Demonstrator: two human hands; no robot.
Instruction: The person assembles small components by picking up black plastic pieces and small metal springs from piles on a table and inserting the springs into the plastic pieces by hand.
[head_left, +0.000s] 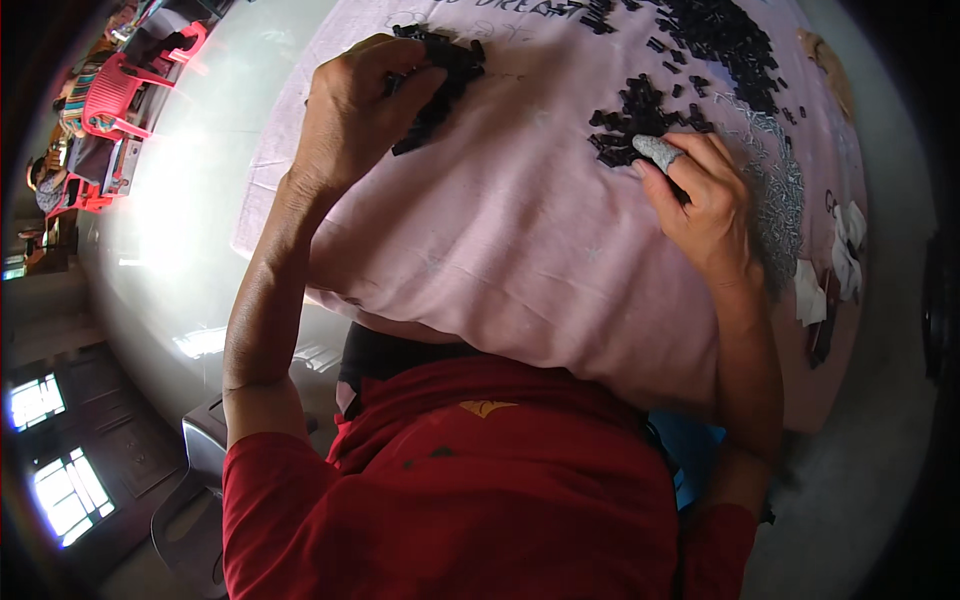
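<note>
My left hand (350, 110) reaches over a heap of small black plastic pieces (440, 100) at the far left of the cloth. Its thumb and fingers are curled together at the heap, and what lies between them is hidden. Further right, my right hand (705, 195) touches the near edge of another cluster of black plastic pieces (640, 108). Its thumb and index finger are pinched close together, and too little shows there to name anything held. A grey covering (656, 151) wraps the tip of that index finger.
A pink cloth (500, 240) with handwriting covers the table. A larger heap of black pieces (725, 45) lies at the far right. Small silvery metal parts (782, 200) spread beside my right wrist. White scraps (848, 245) and a dark tool (824, 325) lie near the right edge. Red chairs (112, 92) stand at far left.
</note>
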